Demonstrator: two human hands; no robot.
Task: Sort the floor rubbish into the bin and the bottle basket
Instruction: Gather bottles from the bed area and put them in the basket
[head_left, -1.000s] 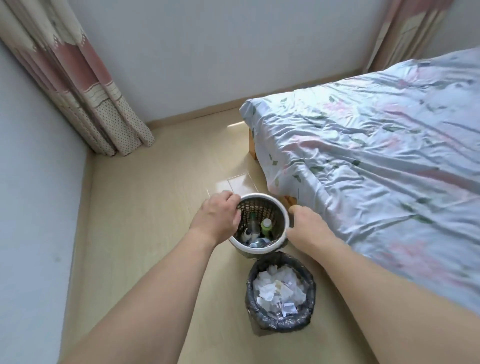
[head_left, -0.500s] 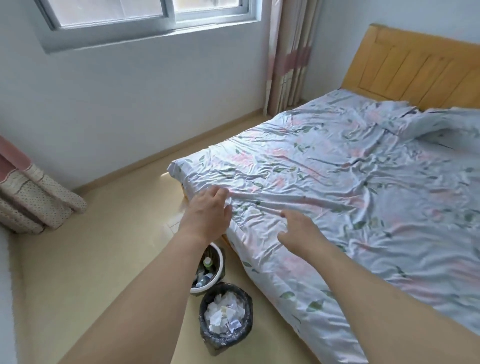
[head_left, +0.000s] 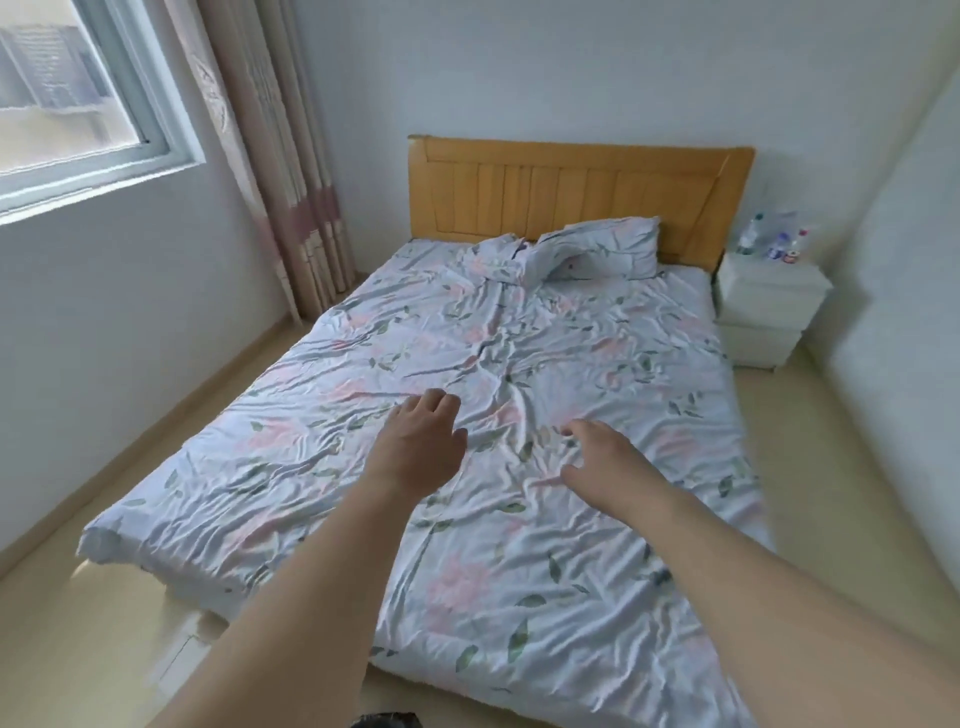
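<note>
Both arms reach forward over the foot edge of the bed (head_left: 597, 364). The left hand (head_left: 421, 447) and right hand (head_left: 608, 462) hang palm-down, fingers loosely relaxed, holding nothing. Only the bin (head_left: 385, 720) rim peeks at the bottom edge of the view.

2 empty hands (head_left: 418, 447) over bed (head_left: 545, 364)

Left hand (head_left: 418, 449): forearm extended forward, palm down, fingers loosely curled, holding nothing.
Right hand (head_left: 610, 460): forearm extended forward, fingers relaxed, spread, empty.
</note>
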